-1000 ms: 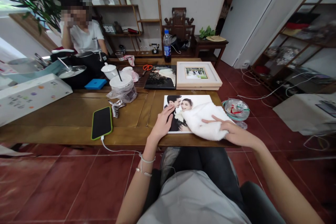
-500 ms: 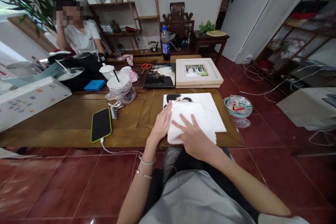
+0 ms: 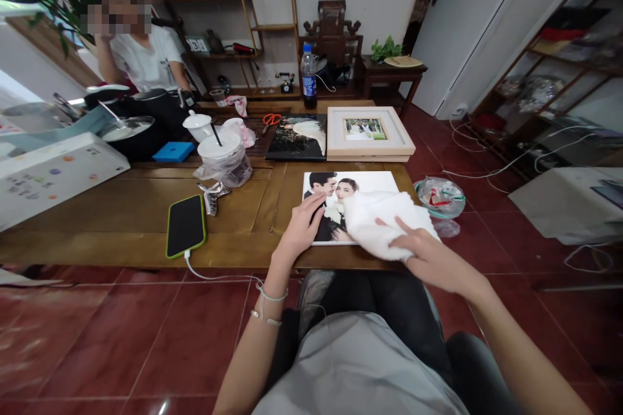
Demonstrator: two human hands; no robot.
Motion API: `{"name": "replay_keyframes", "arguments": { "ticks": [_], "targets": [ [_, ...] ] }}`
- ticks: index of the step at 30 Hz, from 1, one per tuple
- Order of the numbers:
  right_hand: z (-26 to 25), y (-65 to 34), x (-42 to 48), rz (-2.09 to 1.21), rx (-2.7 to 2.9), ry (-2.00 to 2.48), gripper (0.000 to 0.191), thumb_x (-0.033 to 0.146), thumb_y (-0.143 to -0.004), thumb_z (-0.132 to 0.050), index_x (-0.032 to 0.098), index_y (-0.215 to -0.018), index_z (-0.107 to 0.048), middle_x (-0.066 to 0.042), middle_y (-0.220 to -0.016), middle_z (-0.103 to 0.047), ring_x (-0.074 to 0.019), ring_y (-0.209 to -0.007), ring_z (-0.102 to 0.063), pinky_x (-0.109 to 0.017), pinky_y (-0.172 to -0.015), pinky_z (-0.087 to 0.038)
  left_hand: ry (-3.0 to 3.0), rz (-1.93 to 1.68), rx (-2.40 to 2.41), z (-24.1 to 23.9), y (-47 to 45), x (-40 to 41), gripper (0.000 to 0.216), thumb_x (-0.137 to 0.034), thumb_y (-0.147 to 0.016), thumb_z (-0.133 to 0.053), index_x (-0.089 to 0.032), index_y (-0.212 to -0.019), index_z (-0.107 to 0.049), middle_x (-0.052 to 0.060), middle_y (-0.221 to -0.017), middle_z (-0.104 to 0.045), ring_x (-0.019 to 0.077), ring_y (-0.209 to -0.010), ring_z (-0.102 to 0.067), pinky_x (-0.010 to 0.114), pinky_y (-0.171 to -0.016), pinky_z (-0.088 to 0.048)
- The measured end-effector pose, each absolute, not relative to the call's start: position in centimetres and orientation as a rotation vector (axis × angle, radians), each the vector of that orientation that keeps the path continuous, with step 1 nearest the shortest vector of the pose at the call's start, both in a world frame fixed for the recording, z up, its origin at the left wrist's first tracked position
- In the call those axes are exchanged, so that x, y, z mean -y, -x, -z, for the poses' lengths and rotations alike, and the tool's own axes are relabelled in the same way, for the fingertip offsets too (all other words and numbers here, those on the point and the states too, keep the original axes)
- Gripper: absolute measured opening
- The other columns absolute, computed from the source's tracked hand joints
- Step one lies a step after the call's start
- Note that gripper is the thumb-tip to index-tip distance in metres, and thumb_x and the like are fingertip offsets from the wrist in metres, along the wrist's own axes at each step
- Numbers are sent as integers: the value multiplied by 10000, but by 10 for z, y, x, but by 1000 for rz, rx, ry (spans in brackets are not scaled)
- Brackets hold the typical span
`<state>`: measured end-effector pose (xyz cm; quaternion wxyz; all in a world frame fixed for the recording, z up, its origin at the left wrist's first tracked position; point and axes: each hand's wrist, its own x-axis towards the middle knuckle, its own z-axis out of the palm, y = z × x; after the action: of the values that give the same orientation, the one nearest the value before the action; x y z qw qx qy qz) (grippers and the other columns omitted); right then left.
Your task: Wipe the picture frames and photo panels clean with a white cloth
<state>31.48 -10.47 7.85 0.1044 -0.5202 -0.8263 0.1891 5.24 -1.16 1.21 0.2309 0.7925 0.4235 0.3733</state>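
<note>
At the near right edge of the wooden table: a white cloth on a wedding photo panel.
The right hand lies flat on the white cloth, fingers spread, pressing rather than gripping, over the panel's right half. The left hand rests open on the panel's near left edge, clasping nothing. Left of it lies a green-cased phone; farther off, a framed photo.

A: What lies on the wooden table?
B: Near the front edge, a phone in a green case and a wedding photo panel.
A: And farther back?
B: A dark photo panel, just beside a framed picture. At the left, a long white box.
</note>
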Motion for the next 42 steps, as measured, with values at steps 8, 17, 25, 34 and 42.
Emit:
{"name": "replay_keyframes", "arguments": {
  "ticks": [8,17,25,34,42],
  "targets": [
    [-83,-288,9,-562,2234,1366,338,147,-769,-449,204,-995,-694,-37,-1108,-690,-272,-1020,-603,-373,-931,-419,-2193,-999,-1180,-9,-52,10,348,-217,-929,-419,-181,-1247,-554,109,-1352,-531,234,-1286,-453,451,-1076,-356],
    [-82,-205,-46,-503,2545,1093,385,66,-677,-426,170,-931,-696,-59,-1033,-713,-251,-925,-616,-297,-819,-428,-2203,-1009,-1202,-8,-53,9,313,-219,-922,-433,-163,-1190,-584,128,-1263,-586,256,-1213,-515,440,-1020,-409],
    [-69,-290,-21,-408,2361,1392,398,99,-719,-435,196,-1000,-700,-49,-1145,-677,-274,-1086,-579,-386,-983,-372,-2174,-1030,-1164,-7,-52,9,355,-210,-925,-425,-179,-1256,-550,107,-1340,-541,227,-1287,-451,435,-1088,-341],
    [-50,-343,15,-249,2225,1667,455,85,-662,-445,178,-1036,-686,-72,-1211,-639,-318,-1271,-438,-502,-1038,-359,-2132,-1028,-1184,-10,-53,10,349,-203,-918,-436,-186,-1242,-563,105,-1331,-551,226,-1283,-458,451,-1087,-341],
    [-73,-299,101,-390,2541,1301,503,-8,-553,-399,193,-914,-686,-71,-1435,-418,-242,-1355,-319,-514,-1141,-175,-2132,-1015,-1185,-12,-53,12,348,-203,-922,-424,-190,-1241,-564,95,-1344,-541,215,-1290,-451,438,-1098,-329]
  ]
}}
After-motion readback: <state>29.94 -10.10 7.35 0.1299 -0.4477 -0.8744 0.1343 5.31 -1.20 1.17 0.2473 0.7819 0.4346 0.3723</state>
